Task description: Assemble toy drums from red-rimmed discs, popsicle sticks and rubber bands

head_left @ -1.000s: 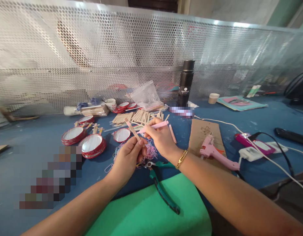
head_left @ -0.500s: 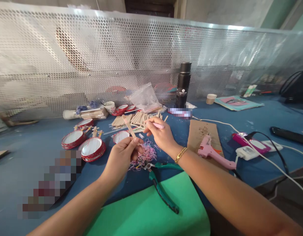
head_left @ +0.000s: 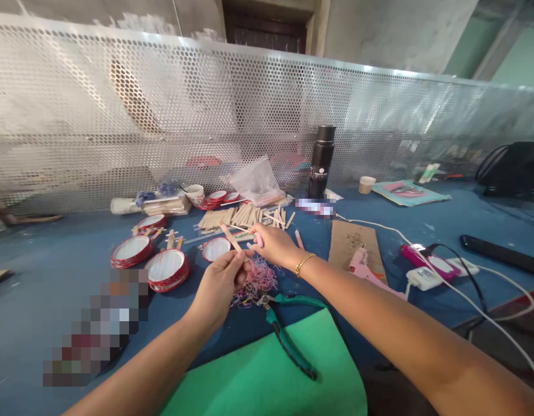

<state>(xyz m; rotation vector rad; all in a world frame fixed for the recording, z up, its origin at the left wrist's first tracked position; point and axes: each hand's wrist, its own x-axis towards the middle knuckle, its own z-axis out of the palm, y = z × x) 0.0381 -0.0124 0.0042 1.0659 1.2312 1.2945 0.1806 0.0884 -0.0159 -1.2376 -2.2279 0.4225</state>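
My left hand pinches a flat wooden craft stick that tilts up and away from the thumb. Close beside it, my right hand has its fingers closed round a pink marker, its end showing by the fingertips. A second pink pen-like piece pokes out behind the right wrist. Under the hands lies a tangle of pink and purple elastic loops. Teal-handled cutting pliers rest partly on a green sheet. Past the hands is a heap of craft sticks.
Red-rimmed round pieces with sticks attached stand left. A pink glue gun lies on cardboard at right, near a power strip and cables. A black bottle stands before the perforated metal screen.
My right hand has moved left and down, closer to the craft stick, and the marker has turned in its fingers. My left hand still holds the stick. The view has tilted slightly up.
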